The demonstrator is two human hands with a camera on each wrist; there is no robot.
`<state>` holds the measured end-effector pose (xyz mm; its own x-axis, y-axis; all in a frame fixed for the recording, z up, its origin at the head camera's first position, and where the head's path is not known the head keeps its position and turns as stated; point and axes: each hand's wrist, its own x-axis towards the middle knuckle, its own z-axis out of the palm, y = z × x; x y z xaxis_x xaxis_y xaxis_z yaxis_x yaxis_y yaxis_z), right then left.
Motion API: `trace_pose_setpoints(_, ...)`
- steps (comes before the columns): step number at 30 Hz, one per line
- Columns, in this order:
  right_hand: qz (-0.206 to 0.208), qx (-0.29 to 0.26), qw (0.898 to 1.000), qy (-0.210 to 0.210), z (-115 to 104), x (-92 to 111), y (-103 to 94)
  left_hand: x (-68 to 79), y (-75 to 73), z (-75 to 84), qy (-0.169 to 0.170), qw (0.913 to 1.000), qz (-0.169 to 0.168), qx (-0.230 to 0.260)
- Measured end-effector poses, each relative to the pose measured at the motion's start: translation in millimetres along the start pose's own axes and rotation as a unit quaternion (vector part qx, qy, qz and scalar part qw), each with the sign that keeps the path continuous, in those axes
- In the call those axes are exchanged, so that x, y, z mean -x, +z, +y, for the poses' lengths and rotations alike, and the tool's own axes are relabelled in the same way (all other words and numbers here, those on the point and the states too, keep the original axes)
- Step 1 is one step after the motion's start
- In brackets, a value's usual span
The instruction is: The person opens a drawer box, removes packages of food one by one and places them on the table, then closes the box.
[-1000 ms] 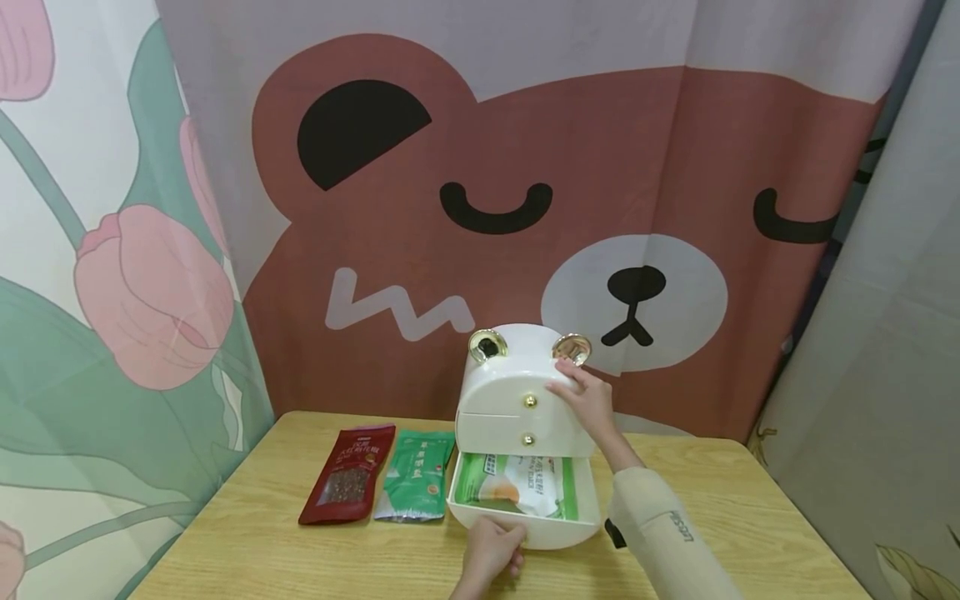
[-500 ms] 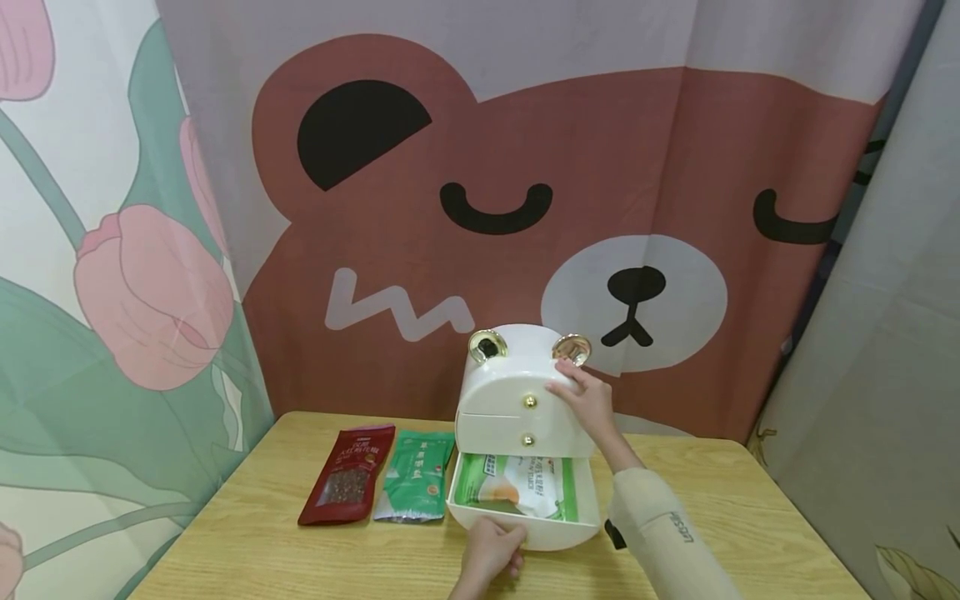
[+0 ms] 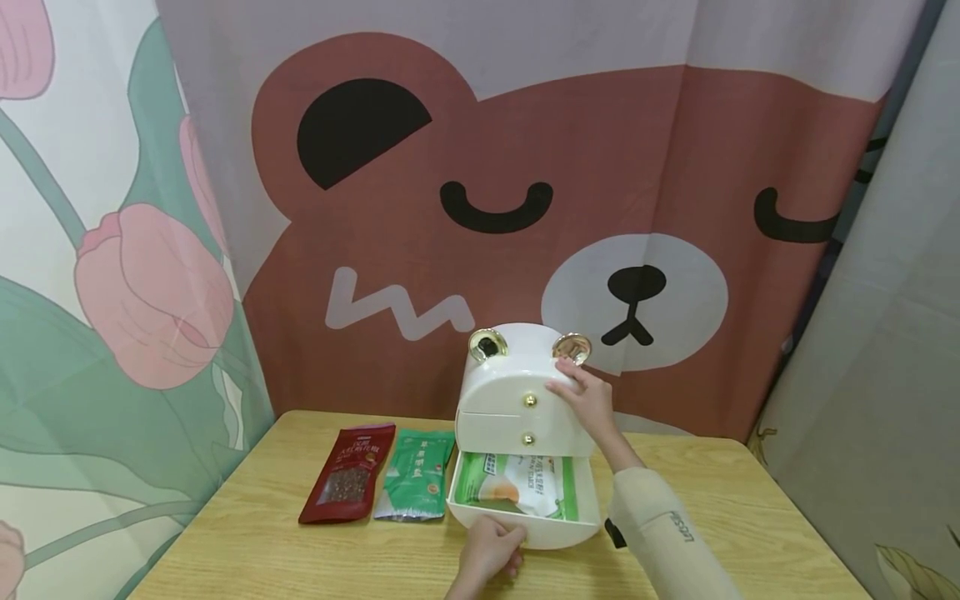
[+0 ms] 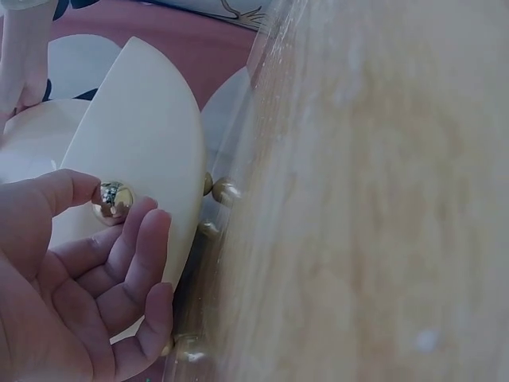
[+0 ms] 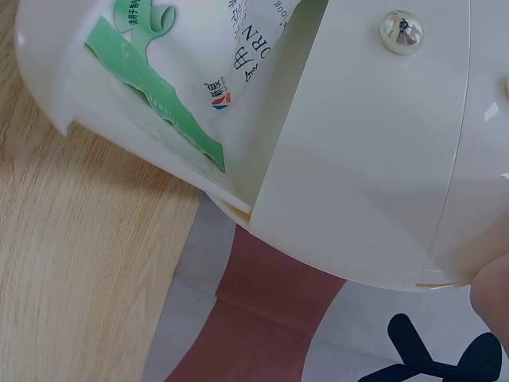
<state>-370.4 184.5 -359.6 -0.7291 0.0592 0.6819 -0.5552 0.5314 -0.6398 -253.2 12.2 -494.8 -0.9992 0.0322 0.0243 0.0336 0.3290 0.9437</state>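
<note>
Here, left hand [image 3: 487,547] pinches knob [image 4: 113,204], straight-fingered right hand [image 3: 590,403] touches cabinet [image 3: 495,385] (packet [image 5: 195,60] reads "ORN")

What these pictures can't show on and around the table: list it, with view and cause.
Insides of the upper drawers: head view, hidden by their shut fronts.
Anything beneath the green-and-white packet: head view, covered by it.
Small print on the red packet: head view, too small.
What the dark object is: head view, partly hidden by the sleeve.
</note>
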Motion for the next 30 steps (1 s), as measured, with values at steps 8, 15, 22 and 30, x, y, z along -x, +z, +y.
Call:
trace_pose_setpoints(8,-0.005,-0.008,1.0,-0.002,0.8,-0.2,0.0,-2.3,-1.7,-1.4,0.015,0.9998,-0.008,-0.012)
trace_pose_setpoints(15,-0.004,-0.005,1.0,-0.004,1.9,-0.2,0.4,-1.0,-2.7,1.5,0.029,0.9991,-0.01,-0.03)
trace_pose_setpoints(22,0.001,-0.004,1.0,-0.002,2.1,-0.2,0.5,2.1,-4.7,4.9,0.039,0.9988,-0.014,-0.027)
trace_pose_setpoints(30,0.004,0.003,1.0,-0.007,3.5,-0.4,1.4,2.8,-5.2,6.8,0.038,0.9989,-0.014,-0.025)
